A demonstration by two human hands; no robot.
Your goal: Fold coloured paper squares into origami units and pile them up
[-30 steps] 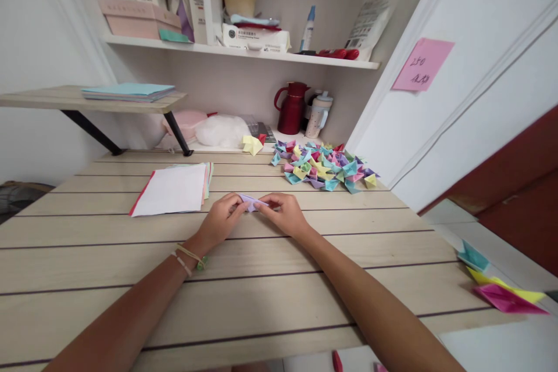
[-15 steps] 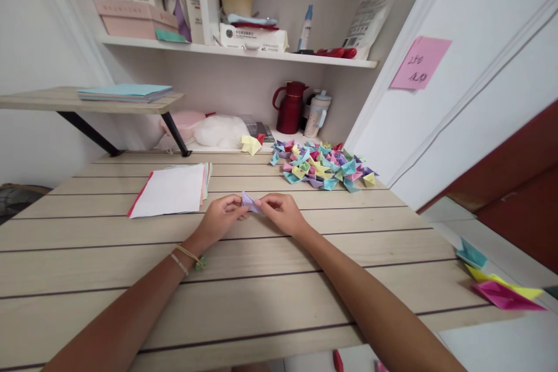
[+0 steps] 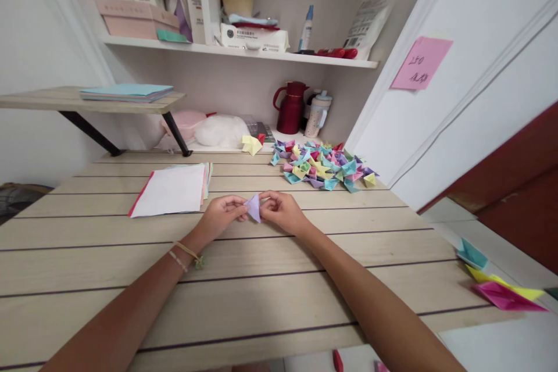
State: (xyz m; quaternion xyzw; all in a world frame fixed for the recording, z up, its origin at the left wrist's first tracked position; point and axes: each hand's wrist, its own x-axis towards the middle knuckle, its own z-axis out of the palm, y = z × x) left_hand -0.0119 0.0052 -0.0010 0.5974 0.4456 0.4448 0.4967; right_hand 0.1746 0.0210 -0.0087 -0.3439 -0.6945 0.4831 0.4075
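A small folded lilac paper piece (image 3: 253, 207) stands on edge between my two hands, just above the wooden table (image 3: 244, 279). My left hand (image 3: 222, 218) pinches its left side with closed fingers. My right hand (image 3: 281, 211) pinches its right side, fingers curled. A stack of flat paper sheets (image 3: 172, 190), white side up with coloured edges, lies to the left of my hands. A heap of several folded paper pieces (image 3: 325, 165) in pink, blue, yellow and purple lies behind my right hand.
A red thermos jug (image 3: 291, 107) and a cup (image 3: 317, 114) stand at the back. A side shelf (image 3: 87, 99) carries teal paper. A pink note (image 3: 421, 63) sticks on the white door. More folded pieces (image 3: 497, 288) lie at the right edge.
The lilac piece has been turned up from lying flat to standing on edge as a triangle. Both hands stayed in place, pinching it.
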